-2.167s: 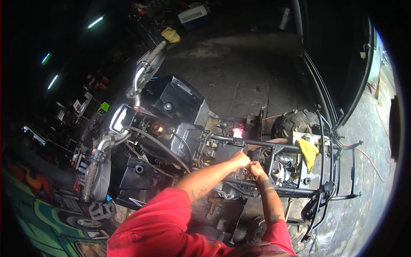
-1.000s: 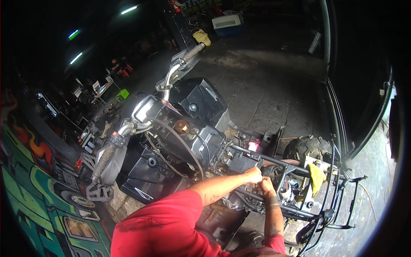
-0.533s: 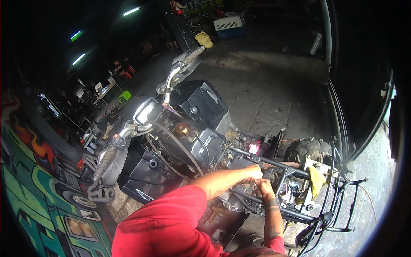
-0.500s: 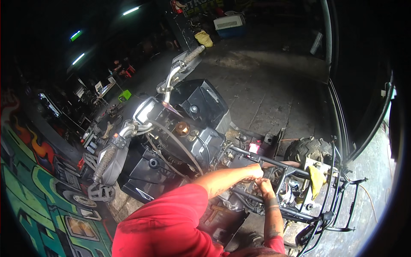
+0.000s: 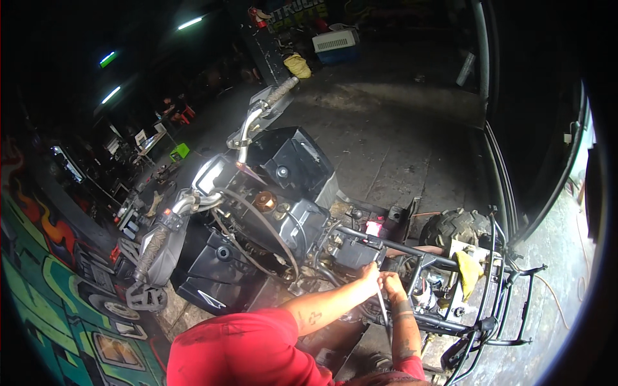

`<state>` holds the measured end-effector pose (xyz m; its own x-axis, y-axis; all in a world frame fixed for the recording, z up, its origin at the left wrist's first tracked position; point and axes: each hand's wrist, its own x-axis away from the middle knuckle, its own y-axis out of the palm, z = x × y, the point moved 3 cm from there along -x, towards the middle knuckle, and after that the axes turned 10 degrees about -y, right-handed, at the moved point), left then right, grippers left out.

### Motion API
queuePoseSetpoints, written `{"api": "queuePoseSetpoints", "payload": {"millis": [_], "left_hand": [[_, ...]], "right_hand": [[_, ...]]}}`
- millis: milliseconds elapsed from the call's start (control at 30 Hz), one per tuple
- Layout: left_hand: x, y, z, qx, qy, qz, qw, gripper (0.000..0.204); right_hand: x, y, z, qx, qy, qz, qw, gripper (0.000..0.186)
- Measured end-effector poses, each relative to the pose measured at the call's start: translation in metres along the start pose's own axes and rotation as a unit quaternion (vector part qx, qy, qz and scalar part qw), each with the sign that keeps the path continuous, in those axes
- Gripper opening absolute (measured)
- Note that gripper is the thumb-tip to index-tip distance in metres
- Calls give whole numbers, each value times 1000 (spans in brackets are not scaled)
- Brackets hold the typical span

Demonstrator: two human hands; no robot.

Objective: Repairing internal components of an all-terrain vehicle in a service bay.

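Note:
My left hand (image 5: pixel 370 276) is closed around the upper end of a long, thin pale item (image 5: pixel 383 307), which slopes down toward me; I cannot make out whether it is a tool or a strap. My right hand (image 5: pixel 393 285), fingers curled, touches it right beside my left hand. Both are over the bare black tubular frame (image 5: pixel 402 249) of a quad bike, by a dark box (image 5: pixel 357 253). The quad's handlebar (image 5: pixel 244 138), gold cap (image 5: pixel 264 201) and black plastic body panels (image 5: pixel 293 157) lie to the left. A yellow cloth (image 5: pixel 468 276) hangs on the rear frame.
A knobby tyre (image 5: pixel 450 225) sits behind the frame. A painted wall (image 5: pixel 58 276) runs along the near left. A person (image 5: pixel 168 108) is far back near a green crate (image 5: pixel 179 152) and table. A pet carrier (image 5: pixel 335 46) stands at the back; a hose (image 5: pixel 557 302) lies at right.
My hands have shifted slightly left and down, my left forearm lower. The long pale item has come into view between my hands. The whole view has shifted a little.

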<state>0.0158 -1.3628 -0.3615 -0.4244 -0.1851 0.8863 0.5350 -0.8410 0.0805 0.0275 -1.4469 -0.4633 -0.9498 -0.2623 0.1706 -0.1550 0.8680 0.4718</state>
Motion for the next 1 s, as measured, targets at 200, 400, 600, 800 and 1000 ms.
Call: {"api": "queuePoseSetpoints", "payload": {"millis": [200,400,600,800,1000], "left_hand": [[18,-15,27,-243,155,-39,957,17],[17,9,50,-592,349,-40,726,18],[8,12,50,-676,343,-42,651,21],[20,14,56,-704,301,-30,642,19],[24,6,59,-718,303,-41,625,18]], "right_hand": [[11,24,-30,26,39,-5,999,13],[0,9,-10,33,35,7,999,14],[6,13,-15,27,35,18,999,12],[3,13,-14,13,38,18,999,10],[2,13,-12,-4,39,0,999,10]]}}
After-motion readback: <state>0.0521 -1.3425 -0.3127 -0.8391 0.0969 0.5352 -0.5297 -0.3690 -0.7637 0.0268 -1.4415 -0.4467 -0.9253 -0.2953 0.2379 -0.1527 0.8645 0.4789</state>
